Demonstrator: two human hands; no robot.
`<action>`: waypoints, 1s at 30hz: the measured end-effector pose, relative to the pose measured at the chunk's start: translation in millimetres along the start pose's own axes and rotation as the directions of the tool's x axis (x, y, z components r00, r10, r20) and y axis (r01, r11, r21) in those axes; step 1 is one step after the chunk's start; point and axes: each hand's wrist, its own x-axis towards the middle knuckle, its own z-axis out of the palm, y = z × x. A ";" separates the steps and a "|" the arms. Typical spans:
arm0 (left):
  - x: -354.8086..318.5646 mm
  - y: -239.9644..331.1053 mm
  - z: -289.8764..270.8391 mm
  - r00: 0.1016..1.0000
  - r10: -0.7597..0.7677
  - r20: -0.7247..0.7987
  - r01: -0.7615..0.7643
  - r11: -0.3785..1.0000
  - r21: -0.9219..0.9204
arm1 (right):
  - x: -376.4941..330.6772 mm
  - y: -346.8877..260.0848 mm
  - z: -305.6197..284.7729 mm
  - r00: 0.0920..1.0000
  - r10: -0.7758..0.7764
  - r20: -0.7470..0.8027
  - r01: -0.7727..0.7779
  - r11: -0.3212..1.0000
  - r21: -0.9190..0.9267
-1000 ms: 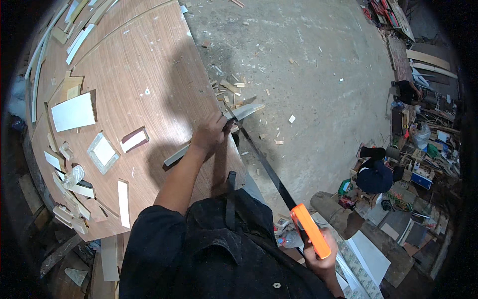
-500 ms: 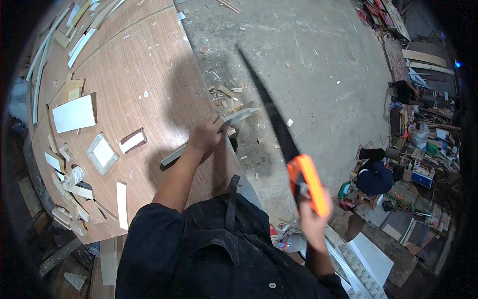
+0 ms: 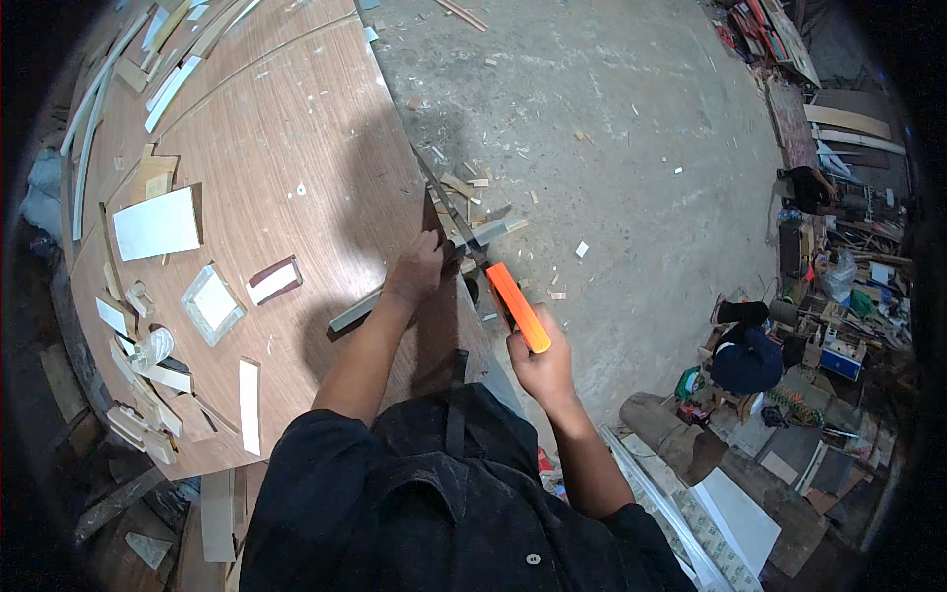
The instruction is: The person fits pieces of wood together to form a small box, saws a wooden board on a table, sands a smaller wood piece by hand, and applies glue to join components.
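Note:
My right hand grips the orange handle of a handsaw. Its dark blade runs up and to the left, lying across a narrow wooden strip just past the table's right edge. With my left hand I hold that strip down on the table, fingers closed over it. One end of the strip sticks out beyond the edge above the floor. Whether the blade's teeth have cut into the wood cannot be made out.
Wood pieces lie on the table's left side, among them a white board and a framed square. Offcuts litter the floor beside the table. To the right, a person sits low near tools and scrap; another person is farther off.
My right hand has brought the saw left and inward, from out over the floor onto the strip at the table's edge. My left hand stays on the strip.

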 end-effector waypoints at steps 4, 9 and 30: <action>2.4 5.7 -5.3 1.000 0.016 -0.011 -0.016 1.000 -0.001 | 3.2 2.6 -2.8 0.999 -0.034 0.022 0.034 0.999 -0.007; 0.6 0.6 -1.3 1.000 -0.015 0.002 0.015 1.000 -0.007 | 1.7 -5.7 -5.4 0.999 -0.012 0.051 0.012 1.000 0.014; 7.5 14.5 -13.3 0.999 -0.030 -0.017 0.029 0.997 -0.069 | -153.7 -27.2 -108.4 0.989 -0.108 0.096 0.128 0.964 -0.234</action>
